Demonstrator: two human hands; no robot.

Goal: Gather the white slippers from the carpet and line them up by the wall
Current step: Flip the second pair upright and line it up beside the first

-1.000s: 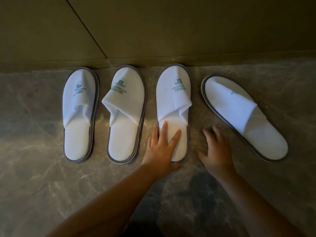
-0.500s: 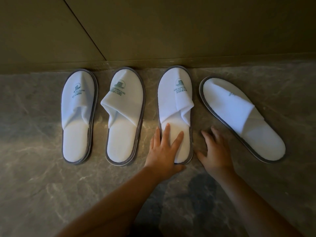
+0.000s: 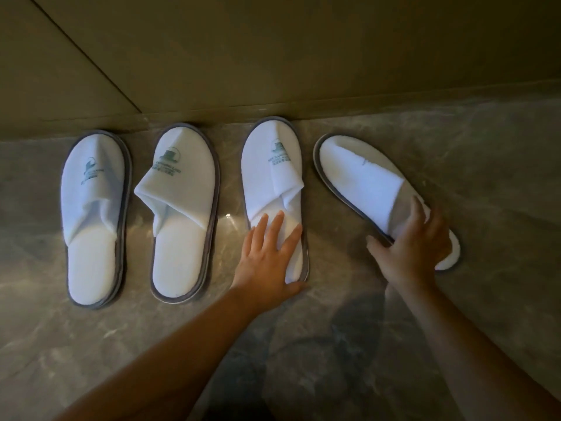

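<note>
Gripping the heel end of the fourth slipper at the right of the frame, the right hand is closing its grip around the sole, thumb at the near rim and fingers curled over the far edge. A second ago this hand was resting empty on the floor between the third and fourth slippers; it has now crossed over and taken hold. That suggests the last step is beginning: swinging this slanted slipper straight.

The left hand is staying flat, fingers spread, on the heel of the third slipper, as before. That slipper, the second slipper and the first slipper are lying parallel, toes at the wall along the upper frame.
</note>
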